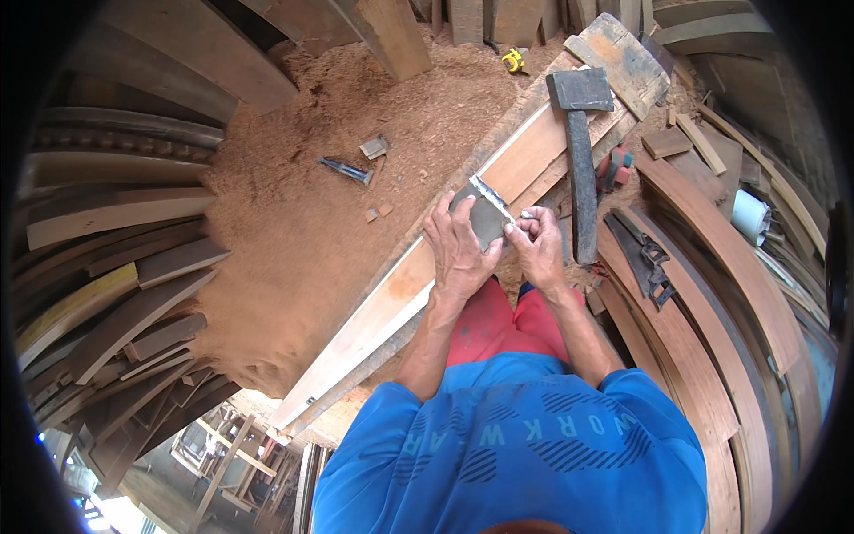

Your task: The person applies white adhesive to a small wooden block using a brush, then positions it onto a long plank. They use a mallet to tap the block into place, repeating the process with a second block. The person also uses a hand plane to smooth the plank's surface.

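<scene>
A long pale board [378,307] lies slanted in front of me on a rough wooden bench. My left hand [455,245] is closed on a dark grey square plate [486,218] over the board, fingers on its left side and thumb at the near edge. A narrow whitish, worn strip [492,198] runs along the plate's far right side. Pinched at the strip's near end is my right hand [539,246]; what sits between its fingers is too small to make out. A dark mallet [582,160] rests across the board's far part, right of my hands.
A handsaw [642,258] lies on stacked curved planks [712,311] at right. Sawdust [294,222] covers the floor, with a blue-handled tool [345,170] and a yellow tape measure [513,60]. A red tool [614,169] sits behind the mallet handle. Planks [116,209] line the left.
</scene>
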A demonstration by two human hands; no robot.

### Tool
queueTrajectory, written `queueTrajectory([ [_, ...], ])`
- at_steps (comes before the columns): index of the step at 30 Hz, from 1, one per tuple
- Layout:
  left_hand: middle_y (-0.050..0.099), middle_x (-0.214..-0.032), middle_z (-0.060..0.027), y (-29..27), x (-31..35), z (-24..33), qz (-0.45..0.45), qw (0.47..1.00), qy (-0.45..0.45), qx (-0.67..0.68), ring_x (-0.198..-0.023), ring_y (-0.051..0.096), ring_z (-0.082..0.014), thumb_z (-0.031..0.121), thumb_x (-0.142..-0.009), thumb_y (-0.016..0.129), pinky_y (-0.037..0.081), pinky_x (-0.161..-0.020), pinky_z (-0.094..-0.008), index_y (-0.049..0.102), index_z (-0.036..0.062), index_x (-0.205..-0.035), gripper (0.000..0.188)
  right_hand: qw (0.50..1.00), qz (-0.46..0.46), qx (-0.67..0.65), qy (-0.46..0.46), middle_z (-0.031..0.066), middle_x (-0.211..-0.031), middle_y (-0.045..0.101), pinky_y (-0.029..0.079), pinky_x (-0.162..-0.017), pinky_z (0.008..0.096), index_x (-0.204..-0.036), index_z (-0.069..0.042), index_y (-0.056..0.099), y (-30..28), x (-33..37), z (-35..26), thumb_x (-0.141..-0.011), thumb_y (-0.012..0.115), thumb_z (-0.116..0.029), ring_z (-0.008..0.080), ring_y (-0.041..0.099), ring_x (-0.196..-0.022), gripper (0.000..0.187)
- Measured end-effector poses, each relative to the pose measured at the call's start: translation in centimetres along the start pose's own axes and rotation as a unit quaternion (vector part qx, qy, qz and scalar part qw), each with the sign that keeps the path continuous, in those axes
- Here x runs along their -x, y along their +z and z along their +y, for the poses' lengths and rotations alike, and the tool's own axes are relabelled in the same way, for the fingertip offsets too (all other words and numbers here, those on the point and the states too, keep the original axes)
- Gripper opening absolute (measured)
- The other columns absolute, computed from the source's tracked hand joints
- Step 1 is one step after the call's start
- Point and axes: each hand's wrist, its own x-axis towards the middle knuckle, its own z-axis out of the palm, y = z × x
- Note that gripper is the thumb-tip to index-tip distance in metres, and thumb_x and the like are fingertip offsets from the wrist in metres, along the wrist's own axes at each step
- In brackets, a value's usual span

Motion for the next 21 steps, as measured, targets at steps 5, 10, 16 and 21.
queueTrajectory([
  [5,0.04,-0.141,-0.0243,0.3,-1.0,-1.0,0.0,1.0,0.006,0.027,-0.133,0.038,-0.0418,0.017,-0.064,0.088,0.029,-0.109,-0.0567,0.034,0.0088,-0.145,0.097,0.999,0.026,-0.009,-0.036,0.0056,-0.092,0.063,0.052,-0.07,0.0238,-0.123,0.005,0.048,0.9,-0.8,0.4,-0.093,0.072,-0.009,0.0072,0.059,-0.079,0.04],
  [10,0.041,-0.142,-0.0226,0.4,-1.3,-1.5,-0.004,0.999,0.021,0.049,-0.134,0.04,-0.0406,0.017,-0.066,0.088,0.031,-0.111,-0.0544,0.034,0.008,-0.146,0.097,0.999,0.034,-0.02,-0.038,0.005,-0.091,0.064,0.052,-0.069,0.0239,-0.121,0.005,0.048,1.1,-0.8,0.3,-0.093,0.071,-0.009,0.0072,0.059,-0.078,0.039],
  [16,0.061,-0.125,-0.0172,-1.2,-2.8,-4.8,-0.026,0.964,-0.134,0.229,-0.116,0.06,-0.0282,0.02,-0.083,0.081,0.049,-0.1,-0.0426,0.05,0.0034,-0.14,0.068,0.998,0.034,0.046,-0.037,0.0051,-0.088,0.065,0.051,-0.069,0.025,-0.12,0.006,0.049,0.9,-1.1,-0.4,-0.092,0.072,-0.014,0.0085,0.06,-0.076,0.041],
  [21,0.073,-0.101,-0.0108,-2.2,-4.9,-6.6,-0.084,0.922,-0.246,0.286,-0.092,0.068,-0.0171,0.017,-0.096,0.069,0.054,-0.083,-0.0318,0.068,0.0022,-0.125,0.033,0.996,0.029,0.074,-0.042,0.009,-0.089,0.07,0.052,-0.071,0.0265,-0.12,0.007,0.051,0.4,-1.9,0.5,-0.092,0.074,-0.017,0.011,0.065,-0.08,0.044],
])
